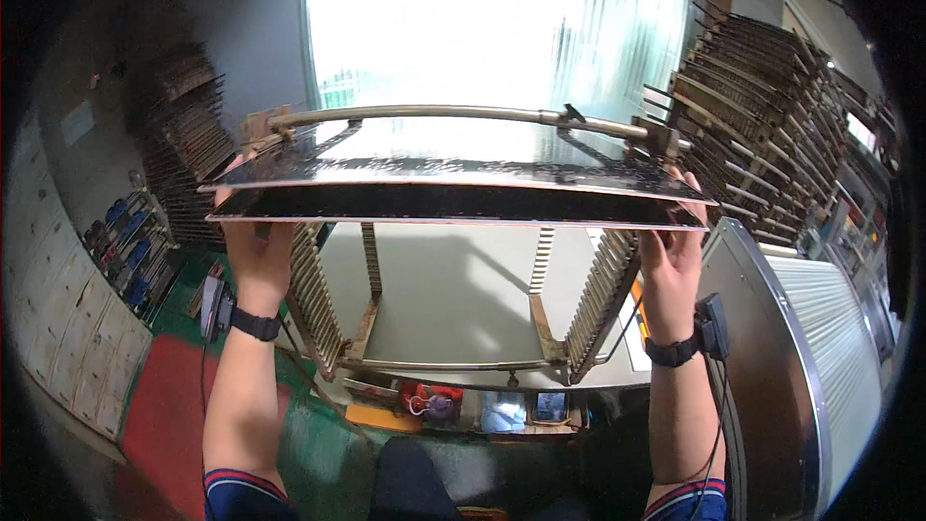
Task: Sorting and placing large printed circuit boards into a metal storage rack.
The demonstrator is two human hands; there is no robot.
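Observation:
Two wide, thin glossy black panels lie one above the other, with a dark gap between them, across the top of a slotted metal rack (313,304). My left hand (258,256) is closed round the left end of the lower panel (453,207), its thumb under the edge and fingertips showing beside the upper panel (463,172). At the other end, my right hand (672,260) grips the same panel, thumb below and fingers round the corner. Whether my fingers also bear on the upper panel is hard to tell. The panels hide most of my fingers.
The rack stands on a pale table (444,289), with a metal bar (415,111) across its far side. Stacked racks (752,116) rise at the right, near a metal-edged cabinet (762,328). Below the tabletop, a shelf holds an orange item (384,417) and a red bundle (431,401).

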